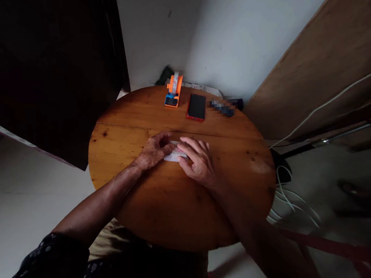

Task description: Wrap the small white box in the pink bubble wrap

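On the round wooden table, a small white wrapped packet with faint reddish marks lies between my two hands. My left hand grips its left end, the thumb on top and the fingers curved round the far side. From the right, my right hand has its thumb and bent fingers on the other end, covering part of it. What is inside the wrapping cannot be made out.
Toward the back stand an orange and blue tape dispenser and a black phone with a red edge. A blurred dark object lies right of them. The wall rises behind; white cables trail on the floor at right.
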A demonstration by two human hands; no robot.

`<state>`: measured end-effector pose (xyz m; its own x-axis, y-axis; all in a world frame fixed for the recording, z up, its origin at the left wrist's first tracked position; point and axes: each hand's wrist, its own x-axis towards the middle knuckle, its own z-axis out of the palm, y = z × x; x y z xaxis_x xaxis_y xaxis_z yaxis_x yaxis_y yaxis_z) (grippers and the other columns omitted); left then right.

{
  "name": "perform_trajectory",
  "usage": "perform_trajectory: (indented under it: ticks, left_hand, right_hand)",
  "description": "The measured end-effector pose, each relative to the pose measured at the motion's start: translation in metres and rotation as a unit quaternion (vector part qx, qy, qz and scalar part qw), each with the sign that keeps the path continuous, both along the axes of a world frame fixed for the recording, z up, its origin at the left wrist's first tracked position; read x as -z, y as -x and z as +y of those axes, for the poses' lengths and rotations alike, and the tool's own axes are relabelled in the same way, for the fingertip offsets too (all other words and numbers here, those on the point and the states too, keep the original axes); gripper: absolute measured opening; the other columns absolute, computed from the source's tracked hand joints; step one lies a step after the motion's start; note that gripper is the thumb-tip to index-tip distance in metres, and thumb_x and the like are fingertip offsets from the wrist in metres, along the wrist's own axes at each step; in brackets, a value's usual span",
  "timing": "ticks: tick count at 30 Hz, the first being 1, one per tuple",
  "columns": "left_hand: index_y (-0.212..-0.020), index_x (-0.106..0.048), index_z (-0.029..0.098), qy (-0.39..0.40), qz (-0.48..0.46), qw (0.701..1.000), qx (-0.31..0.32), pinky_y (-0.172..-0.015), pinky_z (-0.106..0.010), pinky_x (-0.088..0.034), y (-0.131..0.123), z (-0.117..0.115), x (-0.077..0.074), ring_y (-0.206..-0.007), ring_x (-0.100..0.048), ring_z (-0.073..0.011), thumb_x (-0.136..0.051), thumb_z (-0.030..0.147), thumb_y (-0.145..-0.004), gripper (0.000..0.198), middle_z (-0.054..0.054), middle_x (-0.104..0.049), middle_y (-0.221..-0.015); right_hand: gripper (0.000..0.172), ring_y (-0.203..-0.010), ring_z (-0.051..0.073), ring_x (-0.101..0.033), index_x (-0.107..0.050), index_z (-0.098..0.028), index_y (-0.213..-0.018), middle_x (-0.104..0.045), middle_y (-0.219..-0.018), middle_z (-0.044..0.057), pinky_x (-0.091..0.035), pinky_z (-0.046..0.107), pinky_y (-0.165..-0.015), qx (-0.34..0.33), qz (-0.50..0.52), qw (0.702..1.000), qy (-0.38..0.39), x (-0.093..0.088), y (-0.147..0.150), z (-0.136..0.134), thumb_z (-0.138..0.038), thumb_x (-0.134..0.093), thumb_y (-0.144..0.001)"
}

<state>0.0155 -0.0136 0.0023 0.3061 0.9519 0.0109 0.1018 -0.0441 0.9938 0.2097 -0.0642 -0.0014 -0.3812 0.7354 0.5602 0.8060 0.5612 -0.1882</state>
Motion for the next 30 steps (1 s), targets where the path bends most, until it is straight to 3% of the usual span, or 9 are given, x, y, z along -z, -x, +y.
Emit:
perform_trajectory:
  ticks: [5,11,16,24,30]
  left_hand:
    - [-0.119,-0.065,0.013,0.022,-0.014,1.000,-0.007,-0.075,-0.026,-0.051,-0.002,-0.003,-0.002,-0.086,-0.060,-0.0141,-0.073,0.028,-0.079,0.044,-0.006,-0.067,-0.099]
    - [-0.114,-0.065,0.014,0.029,-0.047,0.998,-0.018,-0.072,-0.027,-0.051,-0.002,-0.002,-0.001,-0.083,-0.060,-0.0152,-0.071,0.030,-0.077,0.041,-0.007,-0.067,-0.097]
    - [-0.111,-0.065,0.013,0.027,-0.067,0.996,-0.044,-0.079,-0.031,-0.052,0.003,0.001,-0.003,-0.089,-0.063,-0.0188,-0.071,0.029,-0.074,0.041,-0.010,-0.069,-0.101]
    - [-0.121,-0.064,0.011,0.020,0.001,1.000,0.004,-0.070,-0.027,-0.049,-0.002,-0.006,-0.005,-0.082,-0.061,-0.0156,-0.071,0.032,-0.077,0.049,-0.008,-0.068,-0.100]
    - [-0.127,-0.063,0.011,0.023,0.008,0.999,0.024,-0.075,-0.027,-0.050,-0.003,-0.011,-0.009,-0.086,-0.061,-0.0158,-0.070,0.031,-0.079,0.052,-0.008,-0.067,-0.104]
  right_hand:
    - [0.036,-0.118,0.030,-0.063,-0.068,-0.023,-0.124,-0.066,-0.136,0.011,-0.048,0.049,-0.101,-0.014,0.087,0.996,-0.010,-0.002,-0.004,0.000,-0.033,-0.058,-0.091]
    - [0.023,-0.121,0.028,-0.064,-0.070,-0.025,-0.112,-0.068,-0.128,0.011,-0.051,0.051,-0.105,0.033,0.196,0.980,-0.012,-0.006,-0.012,0.002,-0.031,-0.056,-0.095]
    - [0.018,-0.119,0.028,-0.066,-0.071,-0.026,-0.106,-0.070,-0.126,0.010,-0.052,0.051,-0.104,0.004,0.194,0.981,0.026,-0.006,-0.010,0.002,-0.031,-0.062,-0.091]
    - [0.016,-0.114,0.026,-0.068,-0.072,-0.025,-0.104,-0.072,-0.123,0.009,-0.054,0.047,-0.101,-0.013,0.180,0.983,0.027,-0.008,-0.011,0.003,-0.029,-0.064,-0.090]
    - [0.012,-0.106,0.025,-0.071,-0.074,-0.025,-0.096,-0.075,-0.117,0.007,-0.055,0.045,-0.095,-0.014,0.159,0.987,0.021,-0.008,-0.012,0.005,-0.028,-0.064,-0.091]
